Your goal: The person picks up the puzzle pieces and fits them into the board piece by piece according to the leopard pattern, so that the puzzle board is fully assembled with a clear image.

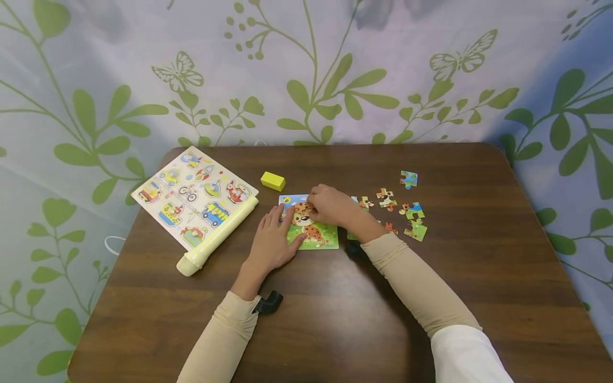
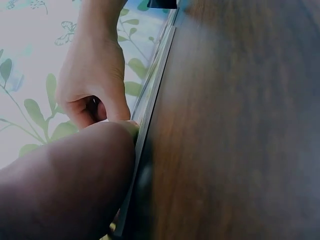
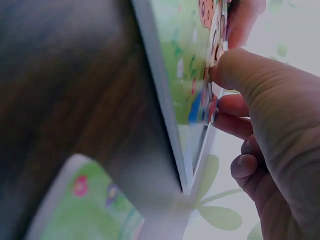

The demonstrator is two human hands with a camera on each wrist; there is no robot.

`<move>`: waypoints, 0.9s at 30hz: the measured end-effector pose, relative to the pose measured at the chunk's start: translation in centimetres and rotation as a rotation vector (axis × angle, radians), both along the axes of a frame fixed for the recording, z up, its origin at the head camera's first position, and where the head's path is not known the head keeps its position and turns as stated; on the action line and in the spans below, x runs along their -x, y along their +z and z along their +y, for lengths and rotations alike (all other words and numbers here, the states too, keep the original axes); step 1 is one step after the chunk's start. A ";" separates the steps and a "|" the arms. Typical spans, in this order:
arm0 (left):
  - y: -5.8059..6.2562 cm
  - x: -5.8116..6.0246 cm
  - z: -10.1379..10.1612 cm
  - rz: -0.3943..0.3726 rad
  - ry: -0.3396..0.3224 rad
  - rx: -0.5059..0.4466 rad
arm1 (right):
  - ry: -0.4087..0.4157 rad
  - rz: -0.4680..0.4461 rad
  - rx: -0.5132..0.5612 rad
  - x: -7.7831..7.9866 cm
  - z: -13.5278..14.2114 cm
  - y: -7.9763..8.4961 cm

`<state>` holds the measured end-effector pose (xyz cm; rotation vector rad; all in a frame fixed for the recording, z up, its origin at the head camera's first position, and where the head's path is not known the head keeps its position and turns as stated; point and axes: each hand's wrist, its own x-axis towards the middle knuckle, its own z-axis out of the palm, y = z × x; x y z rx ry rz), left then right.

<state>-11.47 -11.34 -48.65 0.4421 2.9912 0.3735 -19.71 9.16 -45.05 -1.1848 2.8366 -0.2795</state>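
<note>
A leopard jigsaw puzzle (image 1: pixel 329 240) in a flat tray lies on the brown table. My left hand (image 1: pixel 273 239) rests along its left side, fingers spread and thumb over the lower edge. From the right, my right hand (image 1: pixel 335 205) reaches over the puzzle's upper right part, with thumb and fingers pinching a small puzzle piece (image 3: pixel 212 109) at the picture surface. Most of that piece is hidden by the fingers. In the left wrist view, the left thumb (image 2: pixel 95 165) looms large in front of the bent right hand (image 2: pixel 92 75).
Several loose puzzle pieces (image 1: pixel 415 230) lie to the right, one piece (image 1: pixel 409 179) farther back. A green card with a rounded corner (image 3: pixel 85 210) sits partly under the right forearm. Left are a yellow block (image 1: pixel 273 181), a vehicle picture board (image 1: pixel 191 194) and a pale microphone-shaped object (image 1: pixel 215 239).
</note>
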 end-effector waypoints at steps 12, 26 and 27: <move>0.4 0.2 1.0 0.049 0.015 0.051 | -0.062 -0.067 0.038 -0.1 -0.1 0.2; -0.1 0.3 1.6 0.108 0.055 0.055 | -0.081 -0.108 0.018 -0.2 0.3 0.1; -0.1 0.4 1.7 0.106 0.062 0.058 | -0.079 -0.126 0.022 -0.2 0.6 0.1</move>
